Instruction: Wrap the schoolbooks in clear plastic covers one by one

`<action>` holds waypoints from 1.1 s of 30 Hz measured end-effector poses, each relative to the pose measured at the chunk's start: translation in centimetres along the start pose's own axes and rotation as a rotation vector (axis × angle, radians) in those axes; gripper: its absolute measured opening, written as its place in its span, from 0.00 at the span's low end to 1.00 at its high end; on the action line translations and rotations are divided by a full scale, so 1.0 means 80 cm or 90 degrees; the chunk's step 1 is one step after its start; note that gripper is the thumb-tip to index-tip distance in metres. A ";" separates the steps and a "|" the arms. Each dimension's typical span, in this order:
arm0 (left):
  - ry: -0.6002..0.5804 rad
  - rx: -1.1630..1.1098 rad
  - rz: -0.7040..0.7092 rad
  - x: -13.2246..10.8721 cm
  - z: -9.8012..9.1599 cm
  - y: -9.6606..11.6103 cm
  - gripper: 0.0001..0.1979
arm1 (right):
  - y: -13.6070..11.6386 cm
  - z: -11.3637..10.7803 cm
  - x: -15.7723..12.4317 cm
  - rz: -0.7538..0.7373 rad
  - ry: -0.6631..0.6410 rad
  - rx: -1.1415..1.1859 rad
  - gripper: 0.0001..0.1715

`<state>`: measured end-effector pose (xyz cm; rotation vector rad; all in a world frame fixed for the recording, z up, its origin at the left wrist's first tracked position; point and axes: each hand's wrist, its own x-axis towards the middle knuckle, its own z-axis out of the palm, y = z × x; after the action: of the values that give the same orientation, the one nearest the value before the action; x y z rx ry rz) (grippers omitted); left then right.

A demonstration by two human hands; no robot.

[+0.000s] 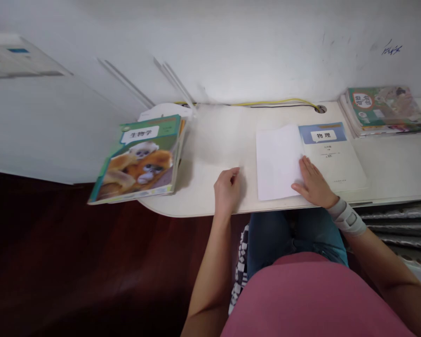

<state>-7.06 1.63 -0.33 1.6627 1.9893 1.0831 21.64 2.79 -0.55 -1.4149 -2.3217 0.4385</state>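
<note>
A textbook (331,166) lies open on the white desk (210,140). Its left page is blank white, and its right page carries a blue title band. My right hand (312,182) rests flat near the middle fold, palm down, fingers stretched and thumb apart. A grey brace wraps that wrist. To the left of the book, my left hand (227,189) is curled into a loose fist at the desk's front edge, apart from the book. Nothing shows between its fingers.
At the left end stands a stack of books topped by a biology textbook (140,164) with monkeys on its cover, overhanging the edge. Another book stack (386,110) is at the back right. A yellow cable (277,101) runs along the wall into a desk hole (321,109).
</note>
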 end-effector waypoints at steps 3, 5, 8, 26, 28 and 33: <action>-0.001 -0.003 0.003 0.001 0.000 0.000 0.14 | 0.012 -0.009 0.010 -0.051 -0.043 0.049 0.48; -0.003 -0.002 0.005 0.001 0.001 -0.001 0.14 | 0.025 -0.016 0.030 -0.036 -0.045 0.072 0.45; -0.004 0.005 0.011 0.001 0.001 -0.002 0.15 | 0.043 -0.019 0.072 0.007 -0.029 0.031 0.48; 0.029 -0.069 -0.087 -0.001 -0.003 0.001 0.17 | 0.029 -0.004 0.110 -0.003 -0.046 -0.167 0.54; 0.034 -0.115 -0.127 -0.002 -0.004 0.002 0.18 | 0.023 -0.006 0.103 -0.034 -0.079 -0.173 0.51; -0.052 -0.255 -0.125 -0.003 -0.009 0.000 0.25 | -0.001 -0.007 0.075 -0.111 -0.142 -0.187 0.46</action>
<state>-7.50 1.18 0.13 1.2569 1.7039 1.2199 19.33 8.18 0.91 -1.3293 -2.7554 0.2196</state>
